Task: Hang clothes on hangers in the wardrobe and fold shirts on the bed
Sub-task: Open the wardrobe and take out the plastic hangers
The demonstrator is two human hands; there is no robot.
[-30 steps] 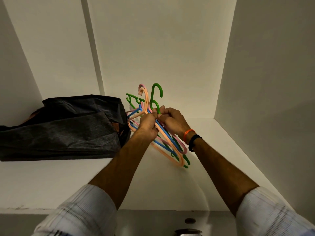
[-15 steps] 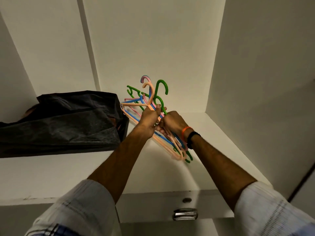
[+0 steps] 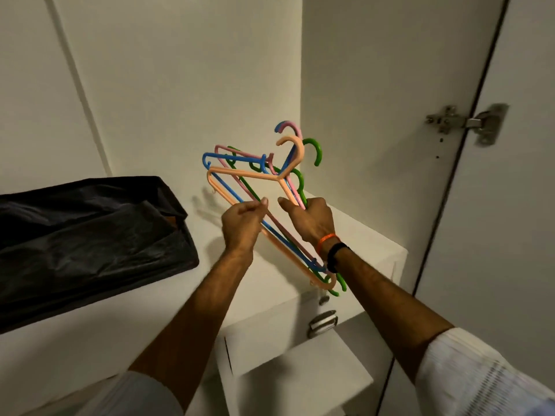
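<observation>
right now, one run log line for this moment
stage: separating hangers | left hand: pinches orange hanger | right hand: grips hanger bundle | dark bag: on shelf

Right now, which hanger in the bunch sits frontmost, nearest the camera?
The peach hanger: its top bar and hook overlap the blue hanger, pink hanger and green hanger behind it.

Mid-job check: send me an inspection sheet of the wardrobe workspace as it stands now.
Surface: white wardrobe shelf, over a drawer with a metal handle.
Job's things: bunch of plastic hangers, orange, blue, pink and green, held above the shelf.
Clutter: dark fabric bag on the shelf, left.
Hands: left hand pinches the hangers' lower bars; right hand grips them near the necks.
Cables: nothing seen.
Surroundings: open door with metal hinge, right.
</observation>
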